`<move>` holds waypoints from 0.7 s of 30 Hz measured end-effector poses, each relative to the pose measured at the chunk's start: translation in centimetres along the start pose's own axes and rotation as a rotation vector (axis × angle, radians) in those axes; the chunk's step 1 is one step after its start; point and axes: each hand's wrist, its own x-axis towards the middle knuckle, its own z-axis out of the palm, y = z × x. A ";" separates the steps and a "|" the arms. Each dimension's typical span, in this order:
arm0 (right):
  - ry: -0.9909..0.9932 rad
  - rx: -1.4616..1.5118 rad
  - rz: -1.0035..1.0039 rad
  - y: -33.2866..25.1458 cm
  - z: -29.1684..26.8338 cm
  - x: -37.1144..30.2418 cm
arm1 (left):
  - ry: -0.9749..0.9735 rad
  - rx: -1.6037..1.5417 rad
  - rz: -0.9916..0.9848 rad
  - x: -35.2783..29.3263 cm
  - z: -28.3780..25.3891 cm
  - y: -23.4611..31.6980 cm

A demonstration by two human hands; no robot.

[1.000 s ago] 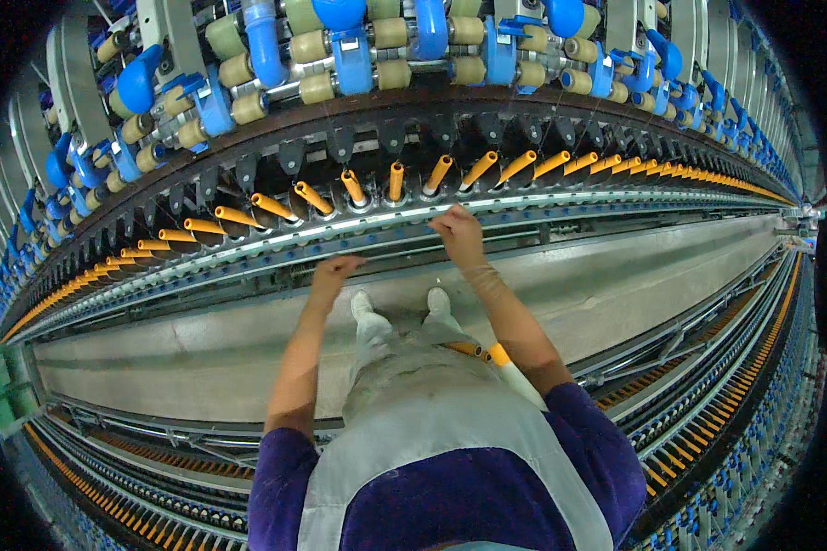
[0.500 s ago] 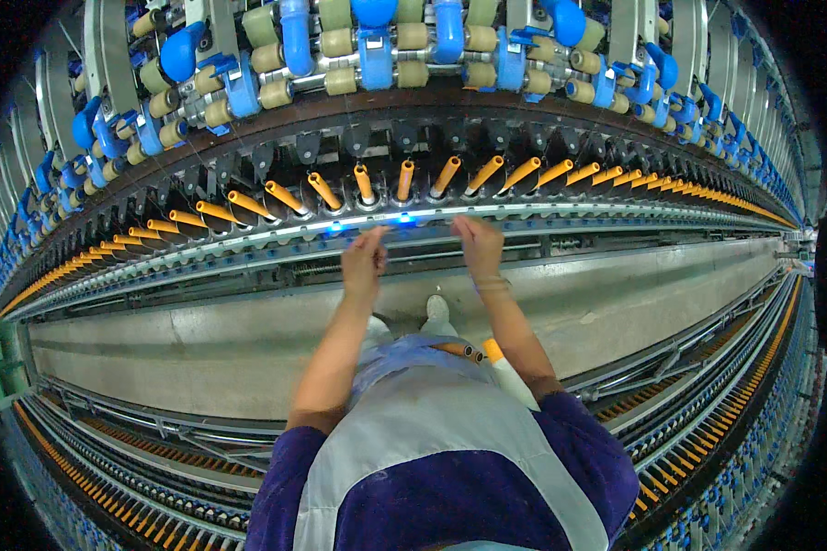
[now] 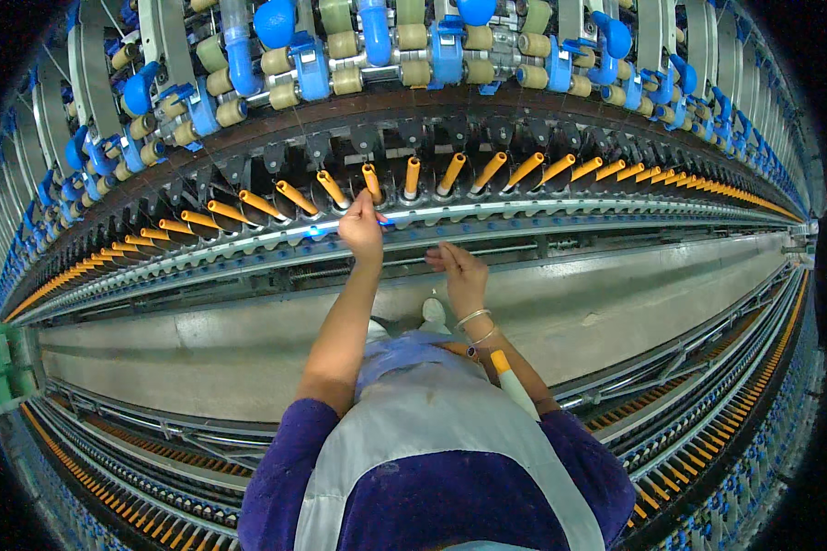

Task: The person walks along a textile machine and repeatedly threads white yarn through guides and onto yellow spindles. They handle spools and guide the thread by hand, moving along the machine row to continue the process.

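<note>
A curved row of orange bobbin tubes stands on the spindles of a spinning frame. My left hand (image 3: 362,228) is raised to the spindle rail (image 3: 524,209), its fingertips over the lower part of one orange tube (image 3: 370,176). Its fingers are closed, and what they pinch, if anything, is hidden. Lower and nearer to me, my right hand (image 3: 462,274) hangs in front of the machine with thumb and fingers drawn together. Anything between those fingers is too fine to make out. Blue lights (image 3: 317,231) glow on the rail beside my left hand.
Above the spindles run drafting rollers (image 3: 343,44) with blue suction parts (image 3: 375,32). A yellow-tipped white bobbin (image 3: 515,381) sticks out at my waist. Behind me stands another frame with orange tubes (image 3: 680,450). A green box (image 3: 7,367) stands at the aisle's left end.
My left hand has risen to the foot of an orange tube. My right hand has drawn back from the rail toward me. The view has shifted slightly.
</note>
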 end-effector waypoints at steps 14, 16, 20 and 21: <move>-0.271 -0.631 -0.703 -4.9 3.2 1.2 | -0.523 0.370 -0.085 -0.9 -2.2 -7.6; -0.382 -0.872 -0.989 -8.6 6.0 7.1 | -0.598 0.290 0.006 -0.8 -3.1 -6.9; -0.010 -0.486 -0.942 -12.7 5.4 12.3 | -0.757 0.345 -0.155 -1.4 -5.3 -3.4; 0.104 -0.323 -0.666 -12.0 4.5 11.9 | -0.780 0.299 -0.174 -1.4 -6.1 -2.0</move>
